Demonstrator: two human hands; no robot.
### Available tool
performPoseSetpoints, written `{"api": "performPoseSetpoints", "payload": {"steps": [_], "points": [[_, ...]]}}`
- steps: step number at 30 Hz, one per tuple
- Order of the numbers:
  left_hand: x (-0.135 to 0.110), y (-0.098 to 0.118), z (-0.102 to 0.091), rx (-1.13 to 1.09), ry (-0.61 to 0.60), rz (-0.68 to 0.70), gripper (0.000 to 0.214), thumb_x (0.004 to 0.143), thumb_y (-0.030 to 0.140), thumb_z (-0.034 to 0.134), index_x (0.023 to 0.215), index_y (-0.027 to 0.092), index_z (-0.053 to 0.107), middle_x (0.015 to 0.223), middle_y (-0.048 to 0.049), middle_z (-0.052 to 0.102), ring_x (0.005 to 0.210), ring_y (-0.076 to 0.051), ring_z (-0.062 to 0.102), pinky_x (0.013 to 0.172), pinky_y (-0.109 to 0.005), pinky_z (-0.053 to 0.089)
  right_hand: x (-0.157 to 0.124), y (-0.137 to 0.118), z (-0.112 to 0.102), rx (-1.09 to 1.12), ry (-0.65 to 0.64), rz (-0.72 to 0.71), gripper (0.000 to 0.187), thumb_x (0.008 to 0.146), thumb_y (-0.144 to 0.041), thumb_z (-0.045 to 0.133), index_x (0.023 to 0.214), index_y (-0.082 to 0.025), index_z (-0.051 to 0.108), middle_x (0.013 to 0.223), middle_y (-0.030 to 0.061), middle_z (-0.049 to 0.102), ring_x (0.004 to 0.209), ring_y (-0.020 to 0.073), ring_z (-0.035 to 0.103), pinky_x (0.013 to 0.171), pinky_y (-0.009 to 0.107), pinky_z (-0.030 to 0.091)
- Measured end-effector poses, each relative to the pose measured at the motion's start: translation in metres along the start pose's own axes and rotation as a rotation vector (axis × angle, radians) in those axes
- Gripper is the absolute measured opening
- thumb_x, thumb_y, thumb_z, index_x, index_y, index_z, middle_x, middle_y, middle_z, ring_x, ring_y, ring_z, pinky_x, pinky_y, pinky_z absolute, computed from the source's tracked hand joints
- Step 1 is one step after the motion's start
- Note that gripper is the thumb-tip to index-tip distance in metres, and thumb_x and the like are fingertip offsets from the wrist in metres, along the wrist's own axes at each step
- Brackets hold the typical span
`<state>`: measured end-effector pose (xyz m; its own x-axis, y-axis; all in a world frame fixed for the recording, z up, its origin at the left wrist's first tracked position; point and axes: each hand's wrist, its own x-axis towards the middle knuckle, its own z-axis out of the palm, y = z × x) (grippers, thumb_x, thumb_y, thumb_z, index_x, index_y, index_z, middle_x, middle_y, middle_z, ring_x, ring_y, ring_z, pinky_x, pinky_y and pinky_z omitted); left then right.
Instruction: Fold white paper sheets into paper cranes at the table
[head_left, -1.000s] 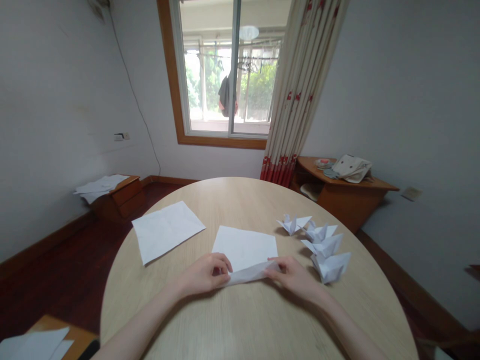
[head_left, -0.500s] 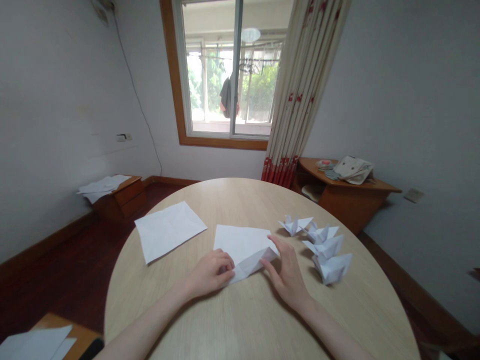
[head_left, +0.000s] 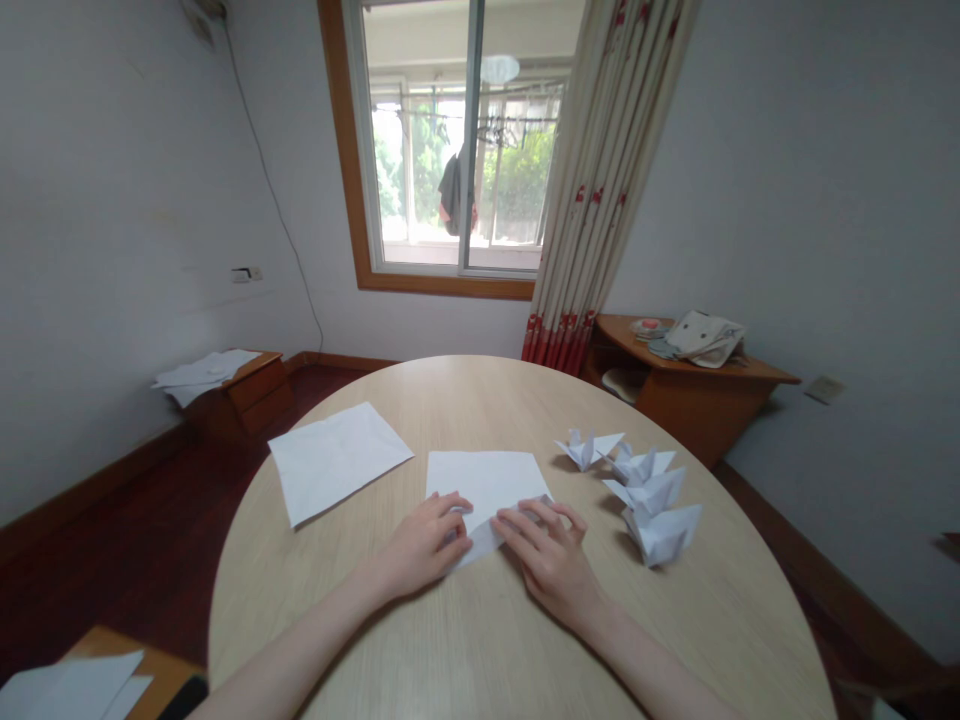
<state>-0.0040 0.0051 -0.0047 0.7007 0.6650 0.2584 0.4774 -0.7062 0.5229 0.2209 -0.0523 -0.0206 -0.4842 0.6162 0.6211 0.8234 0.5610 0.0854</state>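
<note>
A white sheet of paper lies on the table in front of me, its near edge folded over at a slant. My left hand rests on the sheet's near left corner, thumb and bent fingers holding it there. Over the right part of the fold lies my right hand, palm down, with its fingers stretched out and pressing on the paper. Those fingers hide much of the folded strip. Several folded white paper cranes stand to the right of my right hand.
Another white sheet lies on the round wooden table to the left. A small cabinet with papers stands by the left wall. At the right, a corner desk holds a pale bag. More paper shows at lower left.
My right hand has turned palm down and come left over the fold, which was raised and now lies flatter. The left hand stays at the corner, its fingers slightly less curled.
</note>
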Motion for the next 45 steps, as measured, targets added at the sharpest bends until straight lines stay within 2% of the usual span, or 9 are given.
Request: {"api": "performPoseSetpoints", "payload": {"steps": [3, 6, 11, 17, 22, 29, 36, 40, 45], "points": [[0.0, 0.002, -0.002, -0.013, -0.023, -0.04, 0.01, 0.091, 0.023, 0.05, 0.086, 0.019, 0.058, 0.125, -0.0082, 0.057, 0.111, -0.024, 0.056, 0.1, -0.038, 0.041, 0.0, 0.001, 0.002, -0.009, -0.05, 0.006, 0.05, 0.085, -0.003, 0.041, 0.125, -0.027, 0.058, 0.12, 0.002, 0.067, 0.112, 0.0252, 0.05, 0.094, 0.042, 0.02], [0.0, 0.004, -0.005, -0.012, -0.046, -0.053, 0.007, 0.09, 0.023, 0.052, 0.094, 0.019, 0.056, 0.126, -0.008, 0.058, 0.111, -0.023, 0.057, 0.095, -0.036, 0.044, 0.0, 0.001, 0.006, -0.025, -0.08, 0.016, 0.042, 0.087, -0.01, 0.046, 0.123, -0.024, 0.06, 0.123, 0.0035, 0.066, 0.114, 0.0255, 0.049, 0.095, 0.041, 0.02], [-0.002, 0.004, -0.007, 0.005, -0.066, -0.024, 0.016, 0.088, 0.025, 0.057, 0.102, 0.02, 0.056, 0.125, -0.0069, 0.059, 0.112, -0.023, 0.057, 0.097, -0.037, 0.043, 0.001, -0.001, 0.011, -0.062, -0.006, 0.012, 0.027, 0.09, -0.019, 0.052, 0.115, -0.019, 0.064, 0.118, 0.0058, 0.068, 0.114, 0.0243, 0.049, 0.095, 0.04, 0.021], [-0.002, 0.004, -0.007, 0.044, -0.081, 0.018, 0.028, 0.083, 0.027, 0.064, 0.109, 0.02, 0.057, 0.121, -0.0064, 0.062, 0.113, -0.025, 0.055, 0.103, -0.041, 0.039, 0.004, -0.002, 0.01, -0.051, -0.001, 0.016, 0.024, 0.094, -0.021, 0.049, 0.111, -0.019, 0.065, 0.114, 0.0056, 0.069, 0.114, 0.0237, 0.049, 0.096, 0.04, 0.021], [-0.001, 0.007, -0.009, 0.037, -0.125, 0.03, 0.036, 0.081, 0.026, 0.067, 0.114, 0.02, 0.055, 0.126, -0.0074, 0.06, 0.118, -0.023, 0.055, 0.114, -0.044, 0.025, 0.003, -0.001, 0.012, -0.039, -0.037, 0.02, 0.024, 0.095, -0.023, 0.047, 0.112, -0.02, 0.064, 0.113, 0.0064, 0.069, 0.115, 0.0242, 0.048, 0.098, 0.042, 0.02], [-0.002, 0.007, -0.01, 0.095, -0.135, 0.052, 0.038, 0.08, 0.036, 0.07, 0.114, 0.022, 0.058, 0.126, -0.0068, 0.06, 0.118, -0.024, 0.055, 0.112, -0.047, 0.026, 0.002, 0.003, 0.014, -0.029, -0.066, -0.002, 0.027, 0.092, -0.02, 0.052, 0.117, -0.02, 0.062, 0.118, 0.0055, 0.067, 0.117, 0.0243, 0.047, 0.103, 0.044, 0.017], [-0.003, 0.011, -0.007, 0.254, -0.139, 0.143, 0.043, 0.079, 0.048, 0.069, 0.115, 0.027, 0.061, 0.122, -0.0049, 0.061, 0.112, -0.026, 0.056, 0.111, -0.052, 0.022, 0.001, 0.006, 0.015, 0.001, -0.112, 0.001, 0.033, 0.089, -0.015, 0.052, 0.121, -0.022, 0.061, 0.126, 0.0059, 0.063, 0.119, 0.0249, 0.045, 0.101, 0.044, 0.022], [-0.003, 0.014, -0.006, 0.335, -0.141, 0.18, 0.043, 0.082, 0.053, 0.064, 0.118, 0.031, 0.061, 0.12, -0.0042, 0.06, 0.108, -0.026, 0.055, 0.109, -0.052, 0.025, 0.003, 0.005, 0.01, 0.021, -0.1, 0.002, 0.038, 0.087, -0.009, 0.049, 0.122, -0.021, 0.059, 0.136, 0.0063, 0.055, 0.122, 0.0256, 0.041, 0.1, 0.044, 0.026], [-0.005, 0.02, -0.007, 0.368, -0.18, 0.21, 0.048, 0.084, 0.057, 0.058, 0.125, 0.031, 0.058, 0.12, -0.0054, 0.057, 0.101, -0.026, 0.051, 0.096, -0.046, 0.039, 0.004, 0.005, 0.008, 0.016, -0.057, 0.024, 0.049, 0.086, -0.005, 0.043, 0.133, -0.019, 0.05, 0.145, 0.0091, 0.044, 0.128, 0.0267, 0.035, 0.1, 0.044, 0.031]]}}
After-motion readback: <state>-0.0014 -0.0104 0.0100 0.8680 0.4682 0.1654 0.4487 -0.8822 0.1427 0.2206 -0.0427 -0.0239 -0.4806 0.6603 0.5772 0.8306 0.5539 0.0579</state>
